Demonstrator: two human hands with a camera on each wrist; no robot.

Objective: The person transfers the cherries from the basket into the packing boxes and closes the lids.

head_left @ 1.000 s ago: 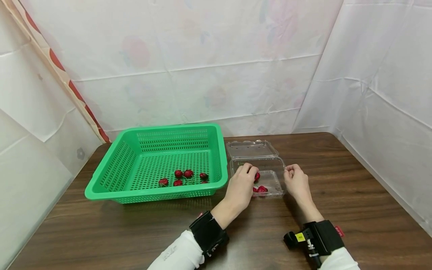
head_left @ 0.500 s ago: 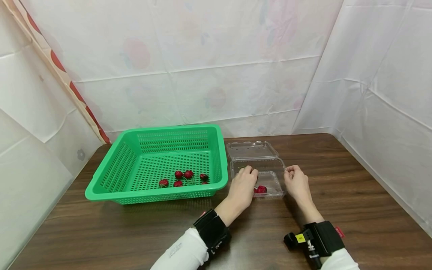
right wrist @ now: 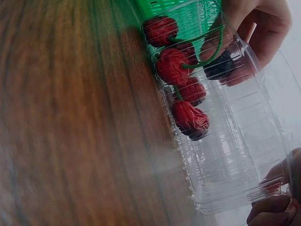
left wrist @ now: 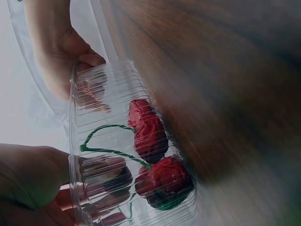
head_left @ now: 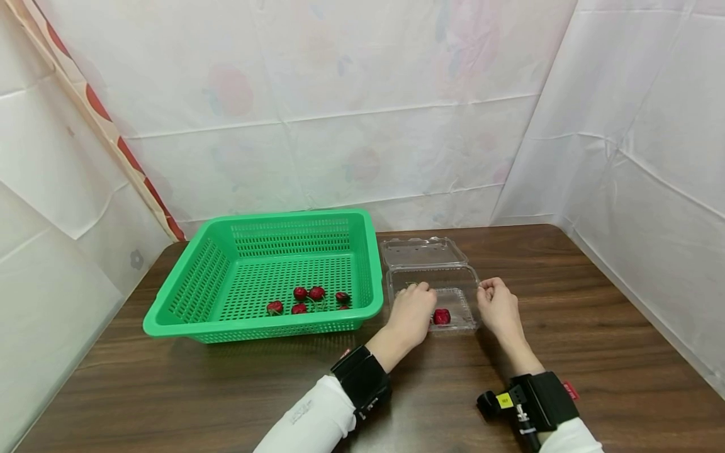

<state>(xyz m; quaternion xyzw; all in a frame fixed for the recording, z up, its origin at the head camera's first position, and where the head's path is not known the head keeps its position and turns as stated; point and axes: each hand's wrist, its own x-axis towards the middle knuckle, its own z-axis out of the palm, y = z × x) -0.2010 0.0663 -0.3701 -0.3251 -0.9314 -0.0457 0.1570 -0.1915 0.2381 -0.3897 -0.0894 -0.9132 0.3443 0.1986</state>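
Observation:
An open clear plastic clamshell box stands right of the basket, its lid folded back. Reaching down inside it, my left hand pinches a dark cherry, mostly hidden from the head camera. My right hand grips the box's right rim between thumb and fingers. Wrinkled red cherries lie on the box floor toward its near side, seen through the ribbed wall in both wrist views. A curved green stem arches up from them.
A green slotted basket stands to the left, close beside the box. Several cherries lie in its near right part. Both stand on a brown wooden table, with white curtains hanging behind and at the sides.
My left hand has shifted slightly right and lower inside the box, covering a cherry that showed near its fingertips. The visible cherry at the near side moved slightly. My right hand stays at the rim.

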